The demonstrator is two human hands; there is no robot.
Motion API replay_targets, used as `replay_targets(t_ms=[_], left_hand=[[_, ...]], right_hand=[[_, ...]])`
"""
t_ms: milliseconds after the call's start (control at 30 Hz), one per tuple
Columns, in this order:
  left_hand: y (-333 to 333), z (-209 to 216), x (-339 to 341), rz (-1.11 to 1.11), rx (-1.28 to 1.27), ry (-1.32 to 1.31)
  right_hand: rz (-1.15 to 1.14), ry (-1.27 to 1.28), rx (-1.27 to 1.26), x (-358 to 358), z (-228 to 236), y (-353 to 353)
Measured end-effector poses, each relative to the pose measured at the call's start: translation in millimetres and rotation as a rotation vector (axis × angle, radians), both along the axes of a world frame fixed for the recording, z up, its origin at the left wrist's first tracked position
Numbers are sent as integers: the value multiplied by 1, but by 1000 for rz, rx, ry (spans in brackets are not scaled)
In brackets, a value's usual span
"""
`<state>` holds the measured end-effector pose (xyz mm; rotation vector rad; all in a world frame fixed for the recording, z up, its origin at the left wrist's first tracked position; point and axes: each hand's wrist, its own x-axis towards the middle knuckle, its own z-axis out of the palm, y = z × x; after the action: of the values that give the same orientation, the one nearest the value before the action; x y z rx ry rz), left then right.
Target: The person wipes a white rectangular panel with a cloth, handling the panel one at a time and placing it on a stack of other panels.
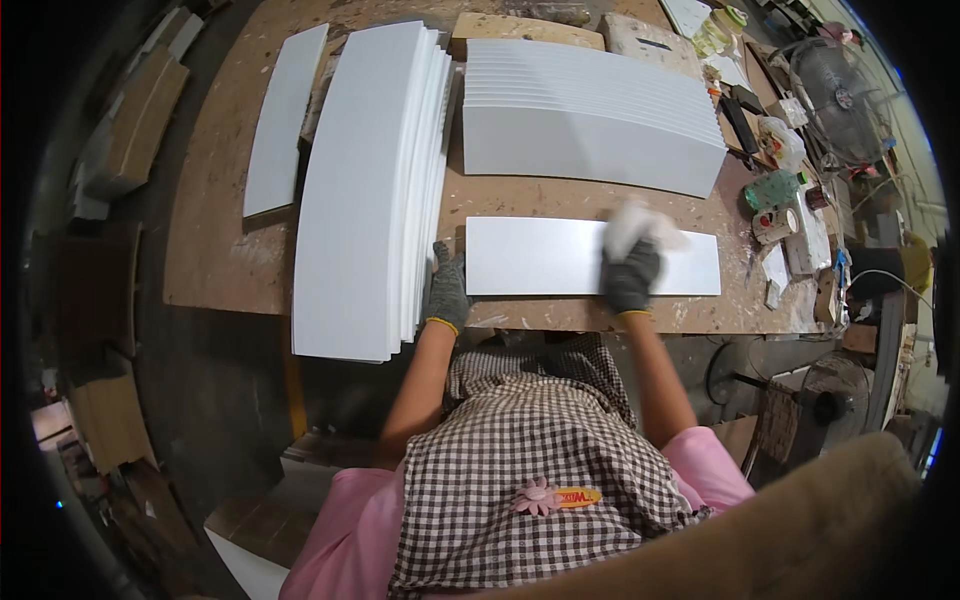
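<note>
A white rectangular panel (540, 257) lies flat along the near edge of the workbench. My right hand (630, 278), in a grey glove and smeared by motion, grips a white cloth (640, 228) over the panel's right part. My left hand (447, 288), gloved in grey with a yellow cuff, is at the panel's left end, beside a tall stack of white panels (360, 190). Its thumb points up and its other fingers are partly hidden, so its hold on the panel is unclear. Behind the single panel, more white panels (590, 140) lie overlapped in a stepped row.
Another white panel (285, 120) lies at the far left of the brown workbench (225, 265). Along the right side are a green bottle (772, 188), a cup (773, 226) and a fan (838, 95). A second fan (830, 392) stands lower right. Boxes (140, 120) stand off to the left.
</note>
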<state>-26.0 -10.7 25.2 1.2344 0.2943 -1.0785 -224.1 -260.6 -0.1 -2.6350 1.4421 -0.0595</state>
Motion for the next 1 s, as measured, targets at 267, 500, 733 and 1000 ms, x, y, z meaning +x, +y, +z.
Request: replay_targets(t_ms=[267, 500, 733, 1000], left_hand=[[34, -91, 37, 335, -124, 108], [6, -2, 10, 160, -11, 98], [10, -22, 5, 144, -23, -115], [4, -20, 3, 254, 86, -139]], right_hand=[[1283, -364, -84, 89, 41, 118], [336, -364, -212, -133, 21, -109], [-112, -895, 41, -121, 68, -235], [-655, -261, -89, -253, 31, -256]])
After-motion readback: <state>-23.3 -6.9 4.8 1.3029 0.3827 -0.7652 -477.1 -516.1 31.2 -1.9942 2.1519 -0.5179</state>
